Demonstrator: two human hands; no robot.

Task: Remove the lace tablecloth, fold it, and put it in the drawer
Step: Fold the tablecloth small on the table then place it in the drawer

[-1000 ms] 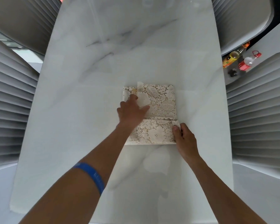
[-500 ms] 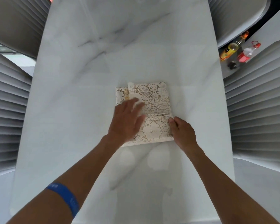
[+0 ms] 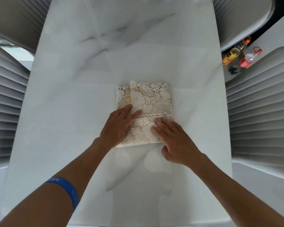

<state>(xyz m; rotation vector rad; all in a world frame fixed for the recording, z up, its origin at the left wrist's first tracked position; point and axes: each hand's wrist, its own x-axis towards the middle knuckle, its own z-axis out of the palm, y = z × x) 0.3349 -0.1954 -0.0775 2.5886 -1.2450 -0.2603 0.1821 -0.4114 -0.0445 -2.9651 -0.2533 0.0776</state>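
Observation:
The cream lace tablecloth [image 3: 152, 99] lies folded into a small rectangle in the middle of the white marble table [image 3: 82, 89]. A crease runs across its near half. My left hand [image 3: 119, 126] rests flat on the cloth's near left corner, fingers spread. On the near right part lies my right hand [image 3: 174, 141], palm down with fingers extended, pressing the fabric. Neither hand grips the cloth. No drawer is in view.
Grey ribbed chairs flank the table: one at the left [image 3: 5, 102], one at the right [image 3: 261, 108]. Beyond the right chair a ledge holds an orange-labelled bottle [image 3: 231, 54], a red-labelled bottle [image 3: 248, 58] and a small dark object [image 3: 233, 70].
My left hand slid back from the cloth's far part to its near left corner. My right hand let go of the right edge and moved onto the cloth, now lying flat.

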